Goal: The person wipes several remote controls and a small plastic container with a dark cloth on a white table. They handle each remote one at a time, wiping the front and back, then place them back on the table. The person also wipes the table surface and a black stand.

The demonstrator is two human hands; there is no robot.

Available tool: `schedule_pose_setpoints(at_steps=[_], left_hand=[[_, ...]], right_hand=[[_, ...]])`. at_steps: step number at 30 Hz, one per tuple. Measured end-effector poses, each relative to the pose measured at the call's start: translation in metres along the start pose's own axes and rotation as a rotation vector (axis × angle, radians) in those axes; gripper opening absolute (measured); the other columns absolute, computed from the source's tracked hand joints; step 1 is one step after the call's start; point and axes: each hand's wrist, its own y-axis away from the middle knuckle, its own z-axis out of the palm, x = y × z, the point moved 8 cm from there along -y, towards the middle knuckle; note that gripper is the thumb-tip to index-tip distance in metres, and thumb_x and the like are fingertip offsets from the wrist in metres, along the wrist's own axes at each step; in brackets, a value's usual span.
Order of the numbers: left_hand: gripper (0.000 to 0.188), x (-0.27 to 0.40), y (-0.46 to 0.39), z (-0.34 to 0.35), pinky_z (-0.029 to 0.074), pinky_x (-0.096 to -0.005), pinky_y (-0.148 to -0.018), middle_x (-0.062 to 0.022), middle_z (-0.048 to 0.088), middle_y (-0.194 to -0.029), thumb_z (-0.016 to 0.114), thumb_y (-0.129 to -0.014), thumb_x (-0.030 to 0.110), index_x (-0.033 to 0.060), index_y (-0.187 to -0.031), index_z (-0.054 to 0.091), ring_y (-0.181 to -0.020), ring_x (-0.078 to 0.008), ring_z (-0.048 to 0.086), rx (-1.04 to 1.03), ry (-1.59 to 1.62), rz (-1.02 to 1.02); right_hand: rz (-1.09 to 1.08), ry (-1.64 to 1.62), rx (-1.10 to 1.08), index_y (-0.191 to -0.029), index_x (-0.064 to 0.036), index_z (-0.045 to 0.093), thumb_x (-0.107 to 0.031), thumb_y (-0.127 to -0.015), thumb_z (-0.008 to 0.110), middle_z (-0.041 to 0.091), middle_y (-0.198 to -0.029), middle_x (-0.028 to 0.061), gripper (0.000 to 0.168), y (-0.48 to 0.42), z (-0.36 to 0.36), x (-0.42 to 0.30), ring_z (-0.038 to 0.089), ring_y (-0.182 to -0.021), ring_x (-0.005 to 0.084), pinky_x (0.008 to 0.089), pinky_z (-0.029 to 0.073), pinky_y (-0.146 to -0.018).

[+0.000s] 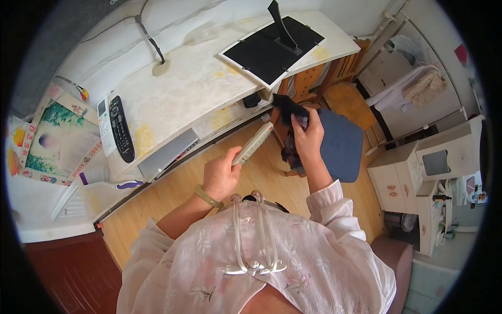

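Observation:
My left hand [221, 174], with a pale bangle at its wrist, holds one end of a light-coloured remote control [255, 143]. The remote is tilted, its far end pointing up and to the right. A bunched dark cloth [290, 108] is gripped in my right hand [309, 135], with part of it hanging below the fingers. The cloth and the remote are apart. Both hands are in front of a long white cabinet [184, 82]. Behind my right hand is a stool or chair seat with a blue-grey cushion [341, 145].
On the cabinet lie a black-backed frame with its stand up [274, 49], a white remote [109, 125] and a black remote [121, 129]. A purple-handled brush [129, 184] rests at its left end. Wooden chairs [349, 102] and a white dresser [396, 184] stand to the right.

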Motion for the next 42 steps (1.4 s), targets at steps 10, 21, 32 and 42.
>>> schedule_pose_setpoints(at_steps=[10, 21, 32, 42], left_hand=[[0.039, 0.014, -0.003, -0.029, 0.051, -0.0441, -0.065, -0.0159, 0.066, -0.084, 0.062, -0.073, 0.001, 0.0054, -0.112, 0.059, -0.074, -0.0354, 0.063, 0.022, -0.249, 0.241], [0.047, -0.024, -0.002, -0.027, 0.053, -0.0283, -0.077, -0.0102, 0.065, -0.110, 0.055, -0.090, 0.001, -0.0015, -0.136, 0.043, -0.093, -0.0163, 0.065, -0.325, 1.013, -0.295], [0.054, -0.011, 0.003, -0.030, 0.052, -0.0304, -0.082, -0.0102, 0.062, -0.118, 0.054, -0.089, 0.001, -0.0023, -0.140, 0.039, -0.100, -0.0162, 0.062, -0.348, 1.094, -0.188], [0.050, 0.002, -0.010, -0.026, 0.053, -0.0320, -0.078, -0.0149, 0.063, -0.111, 0.051, -0.094, 0.011, 0.0011, -0.141, 0.038, -0.092, -0.0234, 0.066, -0.471, 1.375, -0.293]], right_hand=[[-0.652, 0.222, -0.347, -0.097, -0.002, 0.056, -0.002, -0.054, 0.068, 0.060, -0.106, 0.0138, 0.045, 0.073, 0.063, -0.078, 0.057, -0.089, 0.0348, 0.0432, 0.045, -0.078], [0.319, -0.672, -0.032, -0.118, -0.002, 0.056, 0.004, -0.088, 0.056, 0.063, -0.104, 0.0064, 0.031, 0.038, 0.019, -0.012, 0.059, -0.093, 0.0132, 0.0259, 0.048, -0.082], [-0.499, 0.036, -0.203, -0.108, -0.004, 0.057, 0.003, -0.064, 0.070, 0.052, -0.132, 0.0182, 0.047, 0.086, 0.060, -0.114, 0.054, -0.108, 0.0406, 0.0431, 0.044, -0.092], [0.270, -0.692, 0.055, -0.108, 0.000, 0.057, -0.004, -0.092, 0.057, 0.062, -0.100, 0.0030, 0.017, 0.022, 0.026, -0.012, 0.056, -0.090, 0.0092, 0.0236, 0.046, -0.081]])
